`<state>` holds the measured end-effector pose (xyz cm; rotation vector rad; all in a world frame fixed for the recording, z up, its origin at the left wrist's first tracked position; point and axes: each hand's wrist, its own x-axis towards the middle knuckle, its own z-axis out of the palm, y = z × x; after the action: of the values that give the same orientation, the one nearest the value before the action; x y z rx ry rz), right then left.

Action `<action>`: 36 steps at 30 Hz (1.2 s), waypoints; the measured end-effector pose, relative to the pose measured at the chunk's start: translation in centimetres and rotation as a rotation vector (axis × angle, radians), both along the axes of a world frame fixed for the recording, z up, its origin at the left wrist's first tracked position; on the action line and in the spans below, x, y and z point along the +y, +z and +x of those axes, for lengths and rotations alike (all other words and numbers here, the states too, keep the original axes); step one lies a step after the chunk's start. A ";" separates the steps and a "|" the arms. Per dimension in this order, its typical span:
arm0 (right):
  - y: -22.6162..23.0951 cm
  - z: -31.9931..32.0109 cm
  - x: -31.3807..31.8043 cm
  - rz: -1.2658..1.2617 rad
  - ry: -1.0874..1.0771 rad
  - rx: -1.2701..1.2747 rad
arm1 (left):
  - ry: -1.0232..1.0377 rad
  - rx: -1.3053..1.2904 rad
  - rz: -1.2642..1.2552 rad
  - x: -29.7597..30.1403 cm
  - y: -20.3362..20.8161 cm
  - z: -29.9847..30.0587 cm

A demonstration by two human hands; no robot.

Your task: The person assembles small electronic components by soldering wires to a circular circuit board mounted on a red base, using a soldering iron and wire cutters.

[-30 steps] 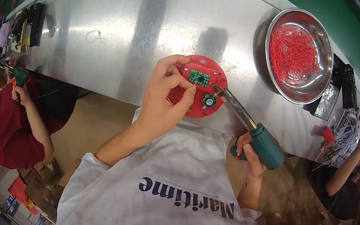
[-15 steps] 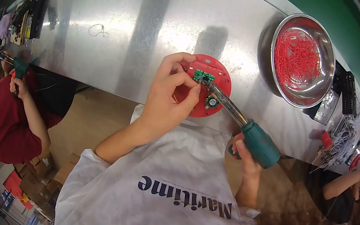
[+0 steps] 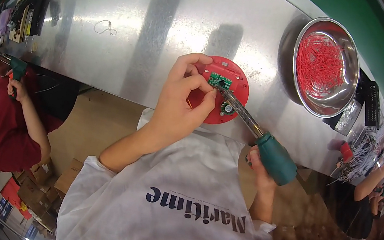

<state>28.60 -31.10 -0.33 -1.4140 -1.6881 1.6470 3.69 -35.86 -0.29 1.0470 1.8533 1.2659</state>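
Observation:
A round red plastic housing (image 3: 239, 84) lies on the metal bench in front of me, with a green circuit board (image 3: 220, 80) on it. My left hand (image 3: 186, 93) reaches over its left side. Thumb and forefinger are pinched together by the board, and what they hold is too small to make out; another fingertip rests at the housing's upper edge. A short orange wire shows under the palm. In my right hand (image 3: 263, 175) is a green-handled soldering gun (image 3: 274, 157), its metal barrel slanting up-left and its tip at the board beside my left fingertips.
A steel bowl (image 3: 347, 95) of thin red wires (image 3: 319, 62) stands at the right. A thin wire loop (image 3: 106, 28) lies on the bench's left part. White wires (image 3: 361, 153) are heaped far right. People work on both sides; the left one (image 3: 15, 126) holds a similar green tool.
Both hands, the housing and the soldering gun hold nearly the same places. The view has shifted slightly. At the right, the other person's arm has moved up.

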 end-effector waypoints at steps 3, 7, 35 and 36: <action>-0.1 0.4 0.3 0.062 0.059 0.023 | 0.003 -0.004 0.003 0.1 0.0 0.1; 0.6 1.3 0.5 -0.162 -0.052 0.227 | 0.005 -0.009 -0.006 0.1 0.1 0.0; -1.6 6.5 0.3 -0.183 -0.420 0.522 | -0.043 0.090 -0.167 0.8 1.8 -0.4; -1.7 6.6 0.3 -0.183 -0.421 0.523 | -0.050 0.088 -0.173 0.9 1.8 -0.4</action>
<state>35.19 -30.85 -2.00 -1.1704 -0.9037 1.7485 3.33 -34.97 1.53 1.0620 1.9521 1.0251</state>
